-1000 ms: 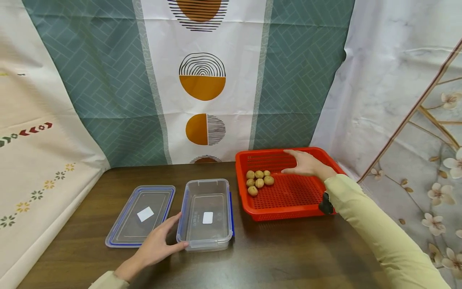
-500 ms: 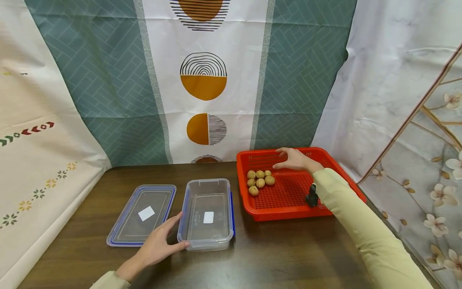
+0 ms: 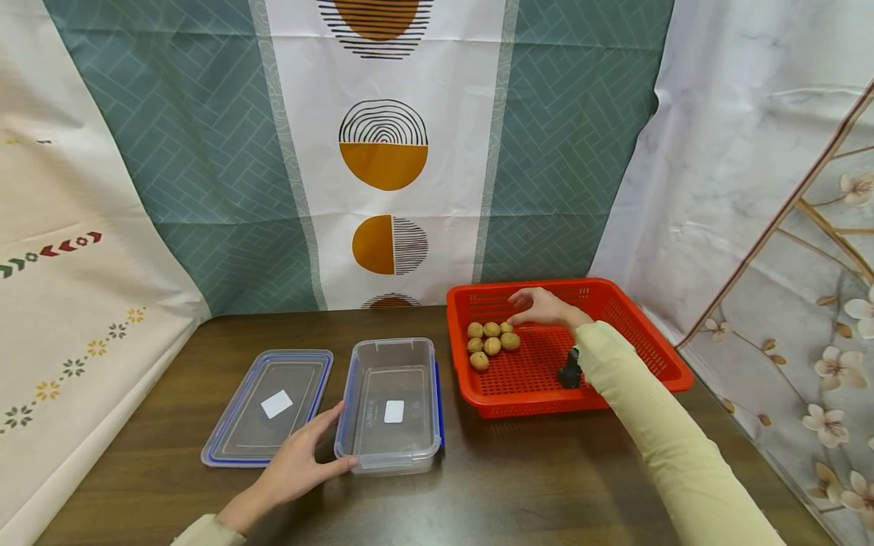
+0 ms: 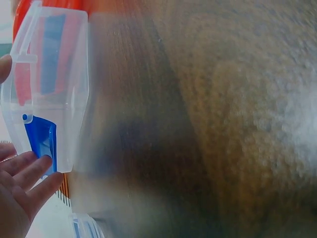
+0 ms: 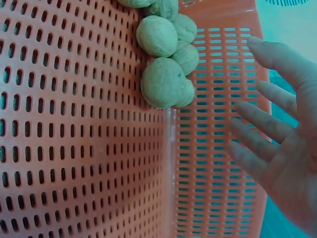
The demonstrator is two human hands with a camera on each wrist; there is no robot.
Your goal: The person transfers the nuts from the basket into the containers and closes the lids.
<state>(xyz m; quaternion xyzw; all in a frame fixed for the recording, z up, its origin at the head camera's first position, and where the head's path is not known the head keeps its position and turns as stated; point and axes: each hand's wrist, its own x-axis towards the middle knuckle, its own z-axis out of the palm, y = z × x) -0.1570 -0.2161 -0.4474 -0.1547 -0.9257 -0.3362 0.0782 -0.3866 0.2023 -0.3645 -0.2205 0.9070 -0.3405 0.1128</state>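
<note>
In the head view my left hand (image 3: 293, 464) touches the near-left corner of a clear plastic food container (image 3: 391, 387), its thumb along the near side and its fingers along the left side. The left wrist view shows those fingers against a blue latch (image 4: 42, 139). Several walnuts (image 3: 492, 346) lie bunched at the left of a red plastic basket (image 3: 546, 406). My right hand (image 3: 542, 307) is over the basket's back part, just beside the walnuts. Seen from the right wrist, its fingers are spread apart, holding nothing, and the walnuts (image 5: 161, 82) sit apart from them.
A clear lid (image 3: 293, 387) with a blue seal and a white label lies left of the container. The brown table (image 3: 505, 493) extends in front. Patterned cloth (image 3: 389, 280) hangs behind and along both sides. A dark wrist camera (image 3: 570, 369) hangs below the right sleeve.
My right hand has moved left and slightly lower across the basket, coming closer to the walnuts. My left hand, the container and the lid have stayed in place.
</note>
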